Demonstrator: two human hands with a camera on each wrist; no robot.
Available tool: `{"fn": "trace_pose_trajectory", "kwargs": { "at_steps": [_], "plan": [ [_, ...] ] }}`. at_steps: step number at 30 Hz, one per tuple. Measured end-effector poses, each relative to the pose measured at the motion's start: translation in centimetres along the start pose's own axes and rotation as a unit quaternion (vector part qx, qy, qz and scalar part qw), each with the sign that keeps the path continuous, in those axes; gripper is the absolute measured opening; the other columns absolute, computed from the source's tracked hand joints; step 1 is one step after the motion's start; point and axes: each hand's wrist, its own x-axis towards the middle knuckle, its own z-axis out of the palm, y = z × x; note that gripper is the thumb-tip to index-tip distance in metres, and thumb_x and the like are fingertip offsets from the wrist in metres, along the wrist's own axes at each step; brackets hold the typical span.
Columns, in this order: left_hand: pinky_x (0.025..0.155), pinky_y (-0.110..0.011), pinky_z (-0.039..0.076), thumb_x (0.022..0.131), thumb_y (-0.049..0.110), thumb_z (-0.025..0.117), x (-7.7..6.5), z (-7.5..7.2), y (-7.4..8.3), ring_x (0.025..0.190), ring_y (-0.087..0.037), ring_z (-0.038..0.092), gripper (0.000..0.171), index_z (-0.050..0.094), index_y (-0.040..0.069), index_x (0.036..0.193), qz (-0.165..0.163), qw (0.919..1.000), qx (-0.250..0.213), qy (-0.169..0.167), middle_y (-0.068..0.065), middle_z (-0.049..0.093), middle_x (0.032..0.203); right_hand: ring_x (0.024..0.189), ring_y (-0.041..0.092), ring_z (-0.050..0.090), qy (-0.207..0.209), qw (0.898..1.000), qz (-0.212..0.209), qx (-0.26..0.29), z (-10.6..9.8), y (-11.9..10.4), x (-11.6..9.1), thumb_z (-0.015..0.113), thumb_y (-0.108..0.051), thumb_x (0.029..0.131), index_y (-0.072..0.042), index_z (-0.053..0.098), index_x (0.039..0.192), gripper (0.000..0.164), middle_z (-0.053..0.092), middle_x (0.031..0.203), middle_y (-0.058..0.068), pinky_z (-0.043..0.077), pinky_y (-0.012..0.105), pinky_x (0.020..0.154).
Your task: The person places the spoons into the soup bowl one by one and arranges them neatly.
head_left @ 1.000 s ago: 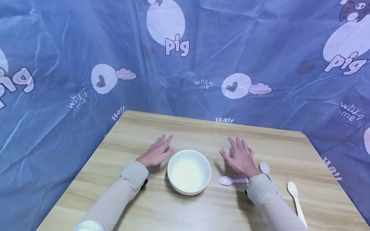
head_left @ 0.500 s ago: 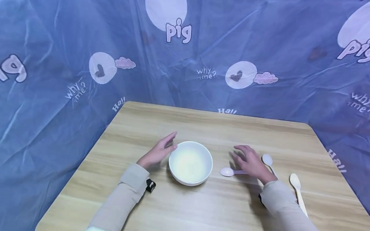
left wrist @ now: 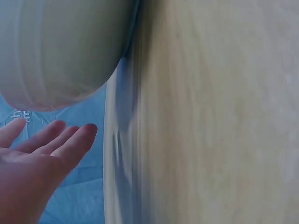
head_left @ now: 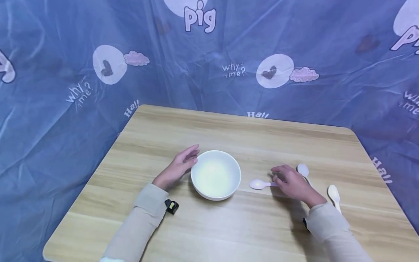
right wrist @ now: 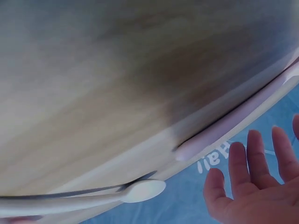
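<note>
A white bowl (head_left: 215, 175) stands upright mid-table. At its left side is my left hand (head_left: 178, 166), fingers extended and thumb by the rim; in the left wrist view a gap shows between the fingertips (left wrist: 86, 133) and the bowl wall (left wrist: 65, 51). A lilac spoon (head_left: 258, 184) lies right of the bowl, its handle partly hidden under my right hand (head_left: 292, 183). That hand hovers with loosely bent fingers. In the right wrist view, the fingers (right wrist: 238, 165) are apart from the lilac handle (right wrist: 229, 123) and hold nothing.
A pale lilac spoon (head_left: 302, 170) lies beyond my right wrist, its handle partly covered. Further right, a cream spoon (head_left: 334, 193) is partly hidden by the sleeve. The wooden table (head_left: 242, 134) meets a blue printed curtain (head_left: 176, 76) behind.
My right hand has moved away from the bowl to the right and lowered over the lilac spoon's handle, its fingers bending. My left hand's fingers have drawn together beside the bowl. The head view has tilted down.
</note>
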Motion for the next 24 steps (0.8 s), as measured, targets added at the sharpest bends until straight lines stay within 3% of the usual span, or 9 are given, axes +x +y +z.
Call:
{"fn": "trace_pose_trajectory", "kwargs": {
  "at_steps": [5, 12, 19, 24],
  "plan": [
    [0.11, -0.044, 0.03, 0.097, 0.017, 0.049, -0.4, 0.0, 0.5, 0.138, -0.03, 0.03, 0.058, 0.025, 0.013, 0.149, 0.003, 0.9998, -0.018, -0.003, -0.017, 0.03, 0.151, 0.088, 0.028, 0.065, -0.014, 1.0, 0.0, 0.004, -0.5, 0.1, -0.5, 0.066, -0.008, 0.082, -0.001, 0.064, 0.107, 0.026, 0.063, 0.103, 0.016, 0.05, 0.05, 0.079],
    [0.109, -0.042, 0.032, 0.096, 0.016, 0.048, -1.3, 0.3, -0.1, 0.137, -0.03, 0.031, 0.058, 0.025, 0.013, 0.149, 0.003, 0.999, -0.041, -0.015, -0.018, 0.031, 0.15, 0.085, 0.022, 0.059, -0.001, 1.0, -0.012, -0.027, -0.5, 0.8, -2.0, 0.068, -0.005, 0.079, -0.006, 0.068, 0.096, 0.017, 0.065, 0.096, 0.009, 0.046, 0.042, 0.07],
    [0.105, -0.041, 0.038, 0.096, 0.012, 0.047, -2.2, 0.8, -0.4, 0.135, -0.031, 0.035, 0.057, 0.025, 0.01, 0.149, -0.014, 0.9968, -0.078, -0.008, -0.017, 0.035, 0.148, 0.079, 0.017, 0.054, -0.022, 0.999, 0.019, -0.034, -0.3, 1.4, -2.5, 0.069, -0.005, 0.077, -0.011, 0.068, 0.093, 0.017, 0.059, 0.086, 0.001, 0.041, 0.036, 0.06],
    [0.106, -0.038, 0.037, 0.095, 0.01, 0.047, -2.1, 0.9, -0.6, 0.135, -0.031, 0.033, 0.058, 0.024, 0.006, 0.149, -0.006, 0.994, -0.109, -0.011, -0.018, 0.033, 0.148, 0.08, 0.019, 0.053, -0.031, 0.998, 0.037, -0.035, -0.4, 1.3, -2.6, 0.07, -0.005, 0.076, -0.013, 0.067, 0.094, 0.02, 0.058, 0.087, 0.0, 0.036, 0.037, 0.06]
  ]
}}
